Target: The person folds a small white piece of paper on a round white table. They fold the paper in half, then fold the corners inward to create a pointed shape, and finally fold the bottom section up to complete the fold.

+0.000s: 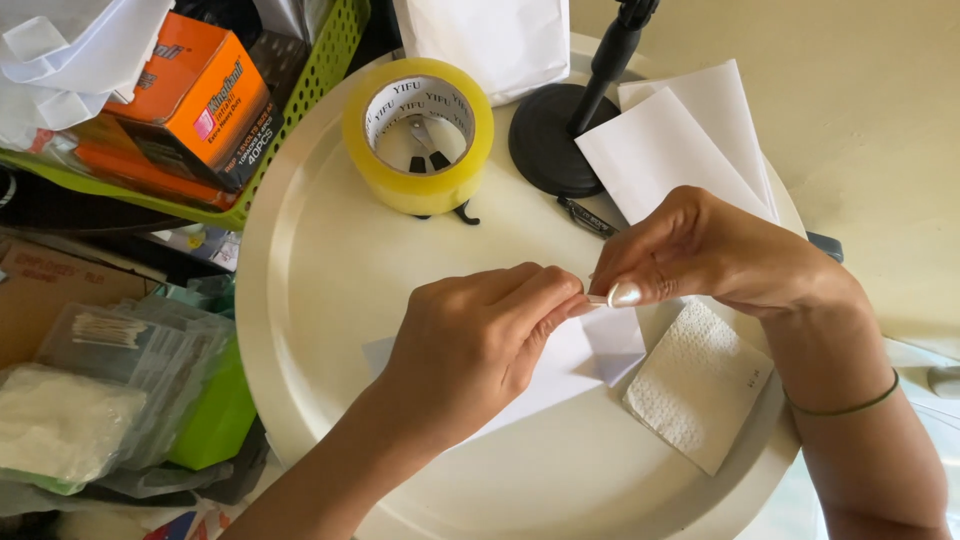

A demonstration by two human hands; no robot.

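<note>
My left hand [475, 335] and my right hand [700, 250] meet over a round cream tray [320, 290]. Their fingertips pinch the same small white piece, a strip or flap, at about the tray's middle. Under the hands lies a folded white paper [590, 355], partly hidden by my left hand. A white textured tissue square [697, 387] lies just right of the paper, below my right wrist. What exactly is pinched is too small to tell.
A yellow tape roll [418, 135] stands at the tray's back, with a black stand base [550, 135] and white envelopes [670, 150] beside it. A green basket [310, 90] holds an orange box [200, 100]. Plastic bags [110, 400] lie at left.
</note>
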